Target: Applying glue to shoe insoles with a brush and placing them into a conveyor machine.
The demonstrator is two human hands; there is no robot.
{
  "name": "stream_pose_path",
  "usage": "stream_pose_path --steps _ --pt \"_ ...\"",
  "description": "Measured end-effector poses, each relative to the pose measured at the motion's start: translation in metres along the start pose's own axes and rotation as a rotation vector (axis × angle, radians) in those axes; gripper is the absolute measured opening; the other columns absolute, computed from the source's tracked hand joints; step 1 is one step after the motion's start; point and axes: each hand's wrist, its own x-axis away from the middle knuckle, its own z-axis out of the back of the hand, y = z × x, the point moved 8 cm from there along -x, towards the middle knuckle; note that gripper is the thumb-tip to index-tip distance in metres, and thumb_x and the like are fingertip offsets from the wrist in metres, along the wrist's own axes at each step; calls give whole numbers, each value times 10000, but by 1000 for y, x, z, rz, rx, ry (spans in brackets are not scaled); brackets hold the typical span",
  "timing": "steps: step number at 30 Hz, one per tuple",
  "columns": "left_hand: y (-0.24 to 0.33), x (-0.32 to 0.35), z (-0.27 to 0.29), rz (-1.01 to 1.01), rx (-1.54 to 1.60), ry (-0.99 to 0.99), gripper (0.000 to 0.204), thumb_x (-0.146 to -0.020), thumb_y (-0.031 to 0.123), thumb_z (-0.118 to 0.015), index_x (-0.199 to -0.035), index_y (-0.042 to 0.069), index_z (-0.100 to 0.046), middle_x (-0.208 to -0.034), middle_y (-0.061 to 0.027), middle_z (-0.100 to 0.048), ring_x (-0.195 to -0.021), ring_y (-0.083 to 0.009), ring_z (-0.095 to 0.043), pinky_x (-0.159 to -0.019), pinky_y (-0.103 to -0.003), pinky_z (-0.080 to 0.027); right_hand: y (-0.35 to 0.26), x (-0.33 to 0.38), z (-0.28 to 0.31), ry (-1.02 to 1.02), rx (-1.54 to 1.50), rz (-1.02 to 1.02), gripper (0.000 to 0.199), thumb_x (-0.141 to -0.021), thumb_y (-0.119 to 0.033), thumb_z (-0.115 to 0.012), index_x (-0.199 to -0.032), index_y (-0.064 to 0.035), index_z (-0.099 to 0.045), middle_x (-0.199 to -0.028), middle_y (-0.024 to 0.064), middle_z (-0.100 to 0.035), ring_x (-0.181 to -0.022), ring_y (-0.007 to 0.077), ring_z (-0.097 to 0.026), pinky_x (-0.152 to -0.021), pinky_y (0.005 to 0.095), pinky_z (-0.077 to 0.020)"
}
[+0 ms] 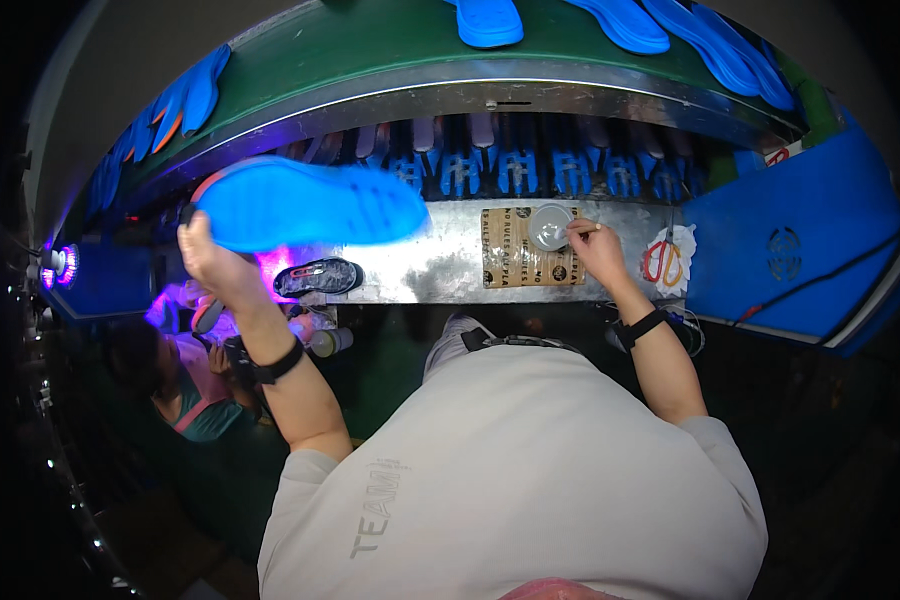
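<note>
My left hand [215, 262] grips a blue shoe sole [305, 205] by its heel end and holds it up over the left of the metal ledge; the sole is blurred. An orange-red patch shows at its heel. On the right, my right hand [600, 252] is closed in a pinch on a thin stick, perhaps a brush handle, at the rim of a small whitish bowl [548, 232]. The stick's far end cannot be made out. Under the bowl lies a piece of printed brown cardboard [505, 265]. A dark shoe [318, 278] rests on the ledge below the raised sole.
Behind the metal ledge [420, 275] stands a row of shoes with blue parts. More blue soles [490, 20] lie on a green belt [350, 45] above. Red and orange-handled scissors [672, 262] lie beside a blue housing [770, 225]. Another person [185, 385] is at lower left.
</note>
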Motion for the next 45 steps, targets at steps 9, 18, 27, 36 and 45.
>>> stream_pose_path --steps 9,18,27,36,45 --pt "-98 219 -48 1043 571 -545 498 -949 251 -572 -1364 -19 -520 -1293 -205 -615 -1193 -294 -619 -1033 -454 -491 -6 10 27 66 -141 22 217 -904 -213 -670 -1013 -38 -739 -858 144 -738 -733 247 -713 -678 339 -540" --pt "-88 280 -61 1109 602 -942 737 -985 311 -570 -1543 -25 -226 -1413 -243 -506 -1247 -378 -580 -1033 -494 -502 -97 22 62 -2 -687 75 225 -965 -126 -635 -1125 17 -700 -1041 100 -729 -924 165 -690 -832 288 -531" --pt "-78 279 -76 1093 566 -1043 810 -961 330 -638 -1551 -20 -207 -1412 -208 -512 -1222 -287 -604 -1008 -422 -530 -178 21 85 -117 -667 317 208 -946 -92 -636 -1109 10 -715 -1036 100 -724 -937 163 -669 -840 289 -513" --pt "-62 270 -78 1045 481 -1046 829 -948 315 -638 -1558 -46 -207 -1406 -154 -515 -1228 -198 -571 -1031 -331 -483 -193 37 95 -118 -442 527 184 -872 -75 -676 -1026 2 -742 -926 113 -745 -832 223 -653 -780 343 -507" --pt "-54 267 -79 1022 456 -1083 824 -934 326 -636 -1549 -53 -240 -1399 -149 -528 -1236 -199 -565 -1052 -328 -462 -189 31 97 -101 -483 477 187 -885 -81 -665 -1031 11 -738 -922 114 -743 -823 225 -651 -780 345 -505"
